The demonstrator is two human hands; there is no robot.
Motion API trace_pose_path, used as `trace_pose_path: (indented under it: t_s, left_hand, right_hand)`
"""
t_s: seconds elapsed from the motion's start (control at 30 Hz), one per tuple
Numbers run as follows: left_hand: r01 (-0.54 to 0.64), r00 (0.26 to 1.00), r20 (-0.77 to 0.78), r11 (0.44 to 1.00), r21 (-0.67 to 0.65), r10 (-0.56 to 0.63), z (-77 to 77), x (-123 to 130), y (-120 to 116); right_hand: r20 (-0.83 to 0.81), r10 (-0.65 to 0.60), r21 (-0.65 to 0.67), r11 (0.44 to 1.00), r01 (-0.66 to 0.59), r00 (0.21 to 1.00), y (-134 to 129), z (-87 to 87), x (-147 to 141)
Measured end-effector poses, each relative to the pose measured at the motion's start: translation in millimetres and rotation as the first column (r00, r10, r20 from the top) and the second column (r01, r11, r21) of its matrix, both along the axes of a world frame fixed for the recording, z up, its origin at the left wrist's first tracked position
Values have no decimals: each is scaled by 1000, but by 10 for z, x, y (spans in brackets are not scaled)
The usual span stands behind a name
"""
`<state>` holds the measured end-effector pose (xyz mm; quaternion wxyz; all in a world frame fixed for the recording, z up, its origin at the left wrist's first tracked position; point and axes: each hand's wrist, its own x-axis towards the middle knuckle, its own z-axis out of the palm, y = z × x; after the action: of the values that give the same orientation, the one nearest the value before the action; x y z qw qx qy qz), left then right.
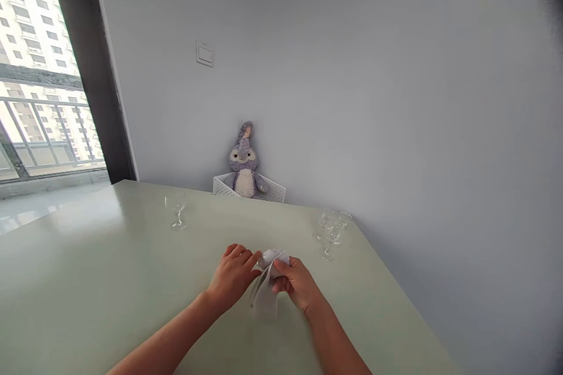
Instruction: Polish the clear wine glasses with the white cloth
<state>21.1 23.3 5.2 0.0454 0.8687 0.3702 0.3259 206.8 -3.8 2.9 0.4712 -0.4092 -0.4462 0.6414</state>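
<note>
Near the middle of the table, my right hand [297, 282] pinches a white cloth [266, 299] between thumb and fingers. The cloth hangs down in loose folds, its lower end slightly blurred. My left hand [236, 272] is closed at the cloth's left side, fingers curled around what looks like a glass [260, 262]. Only a small clear edge of that glass shows; the cloth and fingers hide the rest. Both hands are just above the tabletop, close together.
A stemmed glass [178, 214] stands upright on the pale green table [109, 293] at the left. Several clear glasses [329, 237] cluster near the right edge. Behind the table's far edge, a purple plush toy [244, 173] sits in a white perforated basket [275, 190] against the wall.
</note>
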Motion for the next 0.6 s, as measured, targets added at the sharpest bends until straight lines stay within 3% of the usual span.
trace_pose_path:
  t_s: [0.03,0.1,0.13,0.17,0.23,0.27,0.3,0.33,0.37,0.4,0.47,0.5,0.57,0.6]
  left_hand:
    - [3,1000,-7,1000,-23,-3,12,-21,14]
    - [49,999,3,969,-241,-50,24,-76,43]
    - [100,995,19,908,-407,-101,24,-97,51]
    - [160,986,49,809,-565,-161,18,-108,53]
    - [246,962,112,616,-748,-248,-3,-91,37]
    - [253,961,121,607,-753,-251,-16,-66,23]
    - [230,970,109,677,-699,-217,-28,-34,7]
    - [180,983,87,790,-586,-159,-38,-2,-8]
    - [112,993,66,894,-433,-93,-45,25,-19]
    - [51,998,48,960,-275,-39,-48,43,-25]
    - [-7,1000,13,996,-86,8,-46,45,-17]
    - [-14,1000,0,996,-90,14,-42,31,-6]
    - [5,1000,13,962,-274,-1,-32,-12,17]
    - [47,999,41,904,-425,-32,-27,-32,26]
  right_hand:
    - [-8,33,20,999,-33,999,-11,12,-18]
    - [66,150,83,984,-155,986,-58,91,5]
    - [124,220,101,967,-233,967,-85,144,41]
    - [177,282,105,947,-303,943,-108,194,86]
    - [236,335,90,927,-364,912,-129,253,171]
    - [237,319,85,934,-347,917,-121,251,198]
    - [220,275,81,951,-299,936,-103,228,208]
    - [185,208,74,972,-224,960,-78,189,201]
    - [138,135,58,988,-144,981,-49,140,179]
    - [85,74,34,996,-77,994,-23,90,146]
    - [4,18,14,1000,-18,1000,8,21,80]
    - [-5,38,28,999,-38,999,9,13,61]
    - [54,155,84,984,-159,986,-16,52,77]
    - [109,232,104,964,-243,967,-34,91,115]
